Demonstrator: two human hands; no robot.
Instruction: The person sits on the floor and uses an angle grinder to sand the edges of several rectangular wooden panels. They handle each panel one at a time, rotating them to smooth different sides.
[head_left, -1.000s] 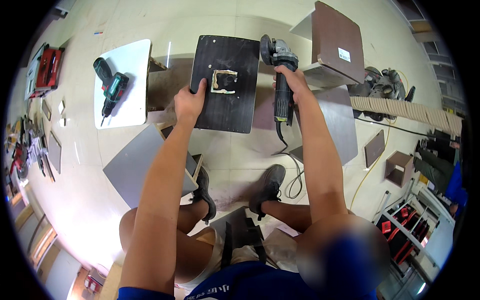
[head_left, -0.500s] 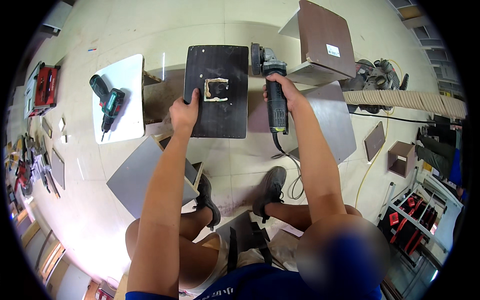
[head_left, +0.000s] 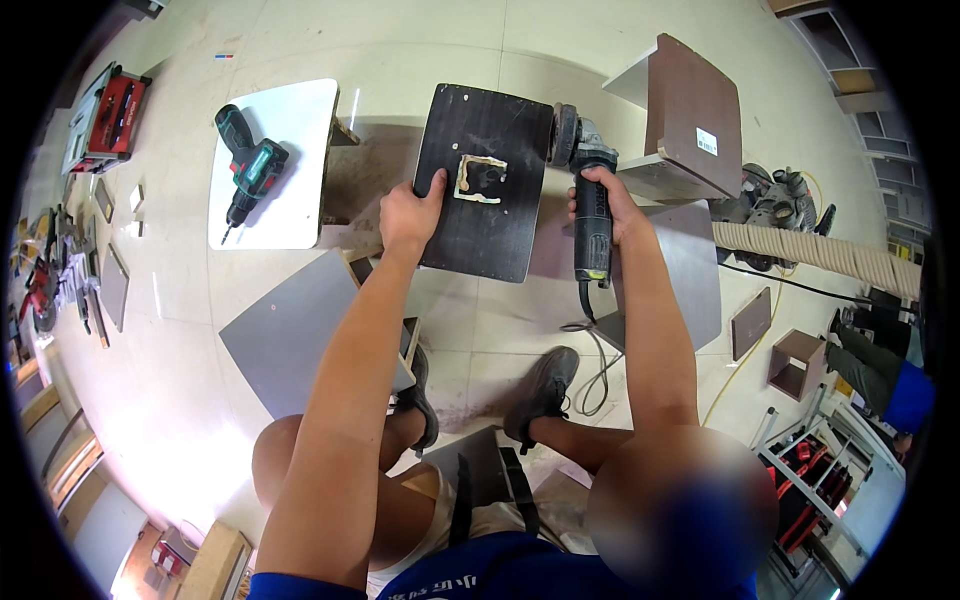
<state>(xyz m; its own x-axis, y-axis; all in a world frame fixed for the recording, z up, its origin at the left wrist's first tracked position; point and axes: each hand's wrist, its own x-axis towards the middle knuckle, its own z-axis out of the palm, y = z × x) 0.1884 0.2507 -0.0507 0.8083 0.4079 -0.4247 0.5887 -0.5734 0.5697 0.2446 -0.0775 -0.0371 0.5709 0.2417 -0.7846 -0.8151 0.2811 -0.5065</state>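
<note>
My left hand (head_left: 412,214) grips the left edge of a dark rectangular board (head_left: 490,235), thumb on its face. Pale, glue-like residue in a broken square outline marks the board's middle. In my right hand (head_left: 612,205) is a black angle grinder (head_left: 594,225), my fingers wrapped round its body. The grinder's disc (head_left: 564,135) is at the board's right edge; whether it touches I cannot tell. From the tool's lower end a cord (head_left: 588,300) runs down to the floor.
A green cordless drill (head_left: 250,175) lies on a white-topped stool (head_left: 290,110) at left. Grey stools (head_left: 285,335) stand near my feet, and a brown one (head_left: 690,125) at the right. A beige hose (head_left: 820,252) crosses the right side. Another person (head_left: 880,370) is at far right.
The view has shifted, so the surroundings sit differently. The board now tilts slightly clockwise, and the grinder's disc is against or very near its right edge.
</note>
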